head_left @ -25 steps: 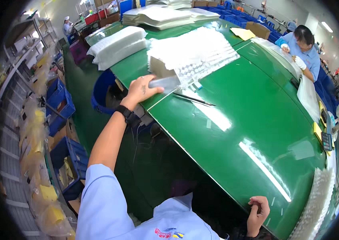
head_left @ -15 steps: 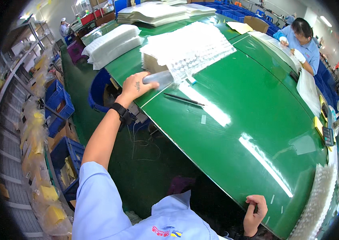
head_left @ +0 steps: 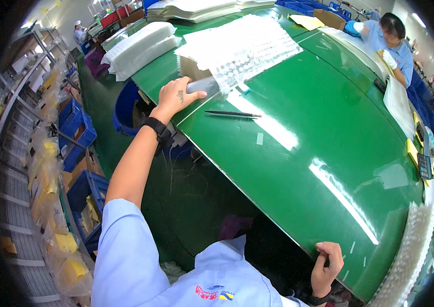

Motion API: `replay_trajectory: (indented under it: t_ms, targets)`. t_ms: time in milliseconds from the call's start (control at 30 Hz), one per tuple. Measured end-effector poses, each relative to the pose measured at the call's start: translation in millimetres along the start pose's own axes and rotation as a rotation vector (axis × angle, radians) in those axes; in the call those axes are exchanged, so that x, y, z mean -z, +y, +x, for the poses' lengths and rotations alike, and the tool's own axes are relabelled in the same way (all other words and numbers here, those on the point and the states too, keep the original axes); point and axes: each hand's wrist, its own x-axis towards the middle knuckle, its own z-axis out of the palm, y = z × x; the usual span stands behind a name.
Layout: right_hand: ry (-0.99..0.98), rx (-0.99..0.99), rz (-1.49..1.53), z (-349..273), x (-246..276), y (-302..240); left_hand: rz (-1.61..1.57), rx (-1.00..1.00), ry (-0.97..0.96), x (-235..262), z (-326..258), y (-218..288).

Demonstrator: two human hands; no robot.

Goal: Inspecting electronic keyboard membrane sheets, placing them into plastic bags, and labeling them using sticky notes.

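My left hand (head_left: 175,97) is closed round a smooth grey, partly see-through piece (head_left: 202,86) at the table's left edge; its exact kind I cannot make out. Right beside it lies a stack of white sheets (head_left: 242,43) with a patterned clear sheet (head_left: 258,60) over its near side. A small white-and-blue item (head_left: 243,88) sits by the stack's corner. Closer to me, a black pen (head_left: 233,114) lies on the green table (head_left: 299,123). My right hand (head_left: 328,265) rests at the near table edge, fingers loosely curled, with nothing visible in them.
White wrapped bundles (head_left: 142,48) and more stacked sheets (head_left: 194,10) occupy the far left. A blue bin (head_left: 126,110) stands beside the table. A co-worker (head_left: 391,46) handles sheets at the far right. Bubbled sheets (head_left: 406,256) and a calculator (head_left: 424,166) lie along the right side.
The view has shifted slightly. My left hand keeps its grip on the grey piece beside the stack, and my right hand stays at the edge. The co-worker's hands and head have moved.
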Motion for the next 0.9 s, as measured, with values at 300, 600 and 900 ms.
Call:
replay_trajectory:
  t_ms: [300, 600, 900]
  targets:
    - [0.007, 0.054, -0.028, -4, 3, 9, 0.043, -0.095, 0.074, -10, -6, -8]
    - [0.013, 0.022, -0.040, -4, 1, 6, -0.021, 0.021, 0.145, -23, 3, -9]
    - [0.042, 0.069, -0.037, -8, 5, 11, 0.307, -0.277, 0.396, 1, 10, -15]
